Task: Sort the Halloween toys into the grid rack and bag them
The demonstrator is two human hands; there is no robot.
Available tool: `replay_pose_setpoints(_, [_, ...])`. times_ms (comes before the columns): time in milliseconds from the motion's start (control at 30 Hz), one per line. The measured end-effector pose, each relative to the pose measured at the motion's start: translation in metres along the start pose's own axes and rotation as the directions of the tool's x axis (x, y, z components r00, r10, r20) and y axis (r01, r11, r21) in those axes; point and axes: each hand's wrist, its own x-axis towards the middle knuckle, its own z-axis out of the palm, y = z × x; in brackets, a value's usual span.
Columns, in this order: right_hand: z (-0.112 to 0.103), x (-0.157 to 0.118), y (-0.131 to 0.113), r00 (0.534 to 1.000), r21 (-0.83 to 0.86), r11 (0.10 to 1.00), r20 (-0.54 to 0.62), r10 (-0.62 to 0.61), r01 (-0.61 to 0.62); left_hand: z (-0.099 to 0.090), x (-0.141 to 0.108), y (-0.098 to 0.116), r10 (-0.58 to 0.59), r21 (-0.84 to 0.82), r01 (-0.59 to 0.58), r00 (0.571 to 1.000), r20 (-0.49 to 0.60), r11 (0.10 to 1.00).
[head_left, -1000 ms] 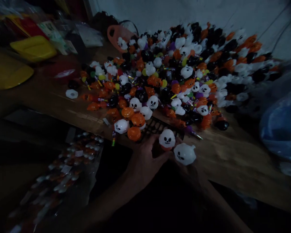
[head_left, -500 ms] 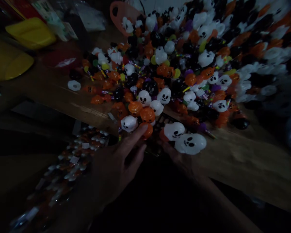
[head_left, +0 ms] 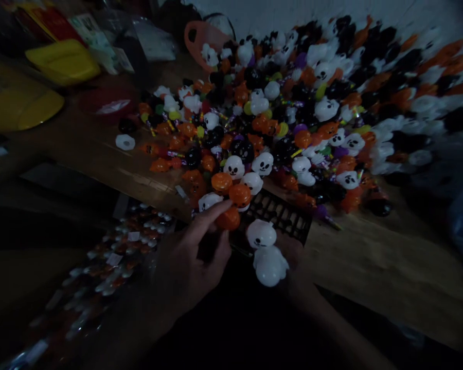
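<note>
While the left hand (head_left: 195, 257) half-curls around an orange pumpkin (head_left: 228, 219), round top upward, its grip cannot be told; the right hand (head_left: 294, 251), partly hidden, has hold of two white figures (head_left: 270, 266), their line running away from the person. Just beyond, a black slotted tray (head_left: 289, 213) lies on the desk (head_left: 351, 267), orange and white heads (head_left: 239, 195) clustered at its left end.

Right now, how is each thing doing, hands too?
Left hand: bent, seems to grip the orange pumpkin.
Right hand: partly hidden, holding white toys.
White toys: held, touching each other.
Black grid: lying on the table.
Toy pile: jumbled.
Orange basket: partly hidden by toys.
</note>
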Motion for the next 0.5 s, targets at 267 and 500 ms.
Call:
replay_pose_setpoints(267, [-0.001, 0.009, -0.003, 0.996, -0.046, 0.998, 0.073, -0.050, 0.054, -0.005, 0.013, 0.006, 0.392, 0.046, -0.394, 0.919, 0.036, 0.918])
replay_pose_setpoints(500, [-0.001, 0.012, -0.008, 0.984, -0.056, 0.997, 0.167, 0.068, -0.059, 0.001, 0.032, 0.006, 0.492, 0.073, -0.495, 0.869, 0.056, 0.866])
